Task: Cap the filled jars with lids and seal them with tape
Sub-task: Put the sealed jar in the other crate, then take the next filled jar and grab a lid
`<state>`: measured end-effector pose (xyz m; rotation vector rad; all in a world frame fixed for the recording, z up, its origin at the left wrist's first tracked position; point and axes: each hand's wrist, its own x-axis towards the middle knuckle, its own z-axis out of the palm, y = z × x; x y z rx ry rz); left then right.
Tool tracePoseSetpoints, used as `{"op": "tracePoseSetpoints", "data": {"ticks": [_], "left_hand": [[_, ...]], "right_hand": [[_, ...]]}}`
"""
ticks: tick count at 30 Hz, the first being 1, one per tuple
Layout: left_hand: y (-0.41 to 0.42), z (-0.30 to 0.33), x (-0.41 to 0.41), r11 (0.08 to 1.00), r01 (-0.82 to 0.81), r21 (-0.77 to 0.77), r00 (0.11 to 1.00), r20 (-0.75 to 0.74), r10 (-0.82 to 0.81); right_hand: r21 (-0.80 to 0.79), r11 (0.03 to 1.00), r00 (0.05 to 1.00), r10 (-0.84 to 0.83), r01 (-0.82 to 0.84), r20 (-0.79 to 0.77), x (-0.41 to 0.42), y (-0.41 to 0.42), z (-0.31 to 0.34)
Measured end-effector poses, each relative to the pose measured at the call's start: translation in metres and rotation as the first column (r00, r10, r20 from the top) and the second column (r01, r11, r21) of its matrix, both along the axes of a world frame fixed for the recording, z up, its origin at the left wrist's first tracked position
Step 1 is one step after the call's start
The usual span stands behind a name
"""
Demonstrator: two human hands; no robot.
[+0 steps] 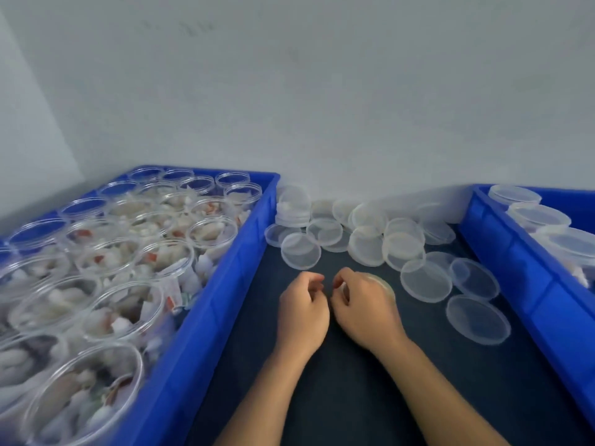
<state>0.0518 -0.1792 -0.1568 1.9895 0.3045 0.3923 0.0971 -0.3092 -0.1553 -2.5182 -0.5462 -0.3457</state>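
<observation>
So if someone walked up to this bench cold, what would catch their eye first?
Probably the blue crate on the left, packed with open, filled clear jars. Next, the loose clear lids scattered over the dark mat by the wall. Both hands, left and right, meet mid-mat with fingers curled.

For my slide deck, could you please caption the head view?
Both hands, left and right, work between open filled jars and loose lids.

We see: blue crates (225, 252), dark navy bench (338, 381), clear colourless lids (301, 251), clear jars (125, 312) with whitish contents, red-orange flecks, perhaps wrappers; pale grey wall (322, 91).
</observation>
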Motion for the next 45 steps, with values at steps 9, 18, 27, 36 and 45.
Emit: {"op": "tracePoseSetpoints", "data": {"ticks": [9, 18, 27, 36, 45], "left_hand": [[-0.001, 0.027, -0.007, 0.999, 0.048, -0.001, 0.999, 0.022, -0.048], [0.047, 0.16, -0.024, 0.743, -0.325, 0.585, 0.931, 0.063, 0.359], [0.081, 0.15, -0.047, 0.772, -0.312, 0.555, 0.88, -0.137, 0.454], [0.073, 0.151, -0.044, 0.792, -0.472, 0.386, 0.873, 0.084, 0.48], [0.059, 0.144, -0.034, 0.84, -0.525, 0.138, 0.731, 0.577, 0.363]], "right_hand": [[-0.138, 0.99, 0.999, 0.028, -0.024, 0.027, 0.012, 0.014, 0.029], [-0.158, 0.915, 0.895, 0.399, -0.372, 0.202, 0.06, 0.138, 0.119], [-0.474, 0.679, 0.805, 0.58, -0.561, -0.123, 0.045, 0.181, 0.123], [-0.356, 0.834, 0.864, 0.489, -0.421, 0.124, 0.033, 0.171, 0.145], [0.004, 0.928, 0.874, 0.348, -0.371, 0.338, 0.004, 0.108, 0.216]]}}
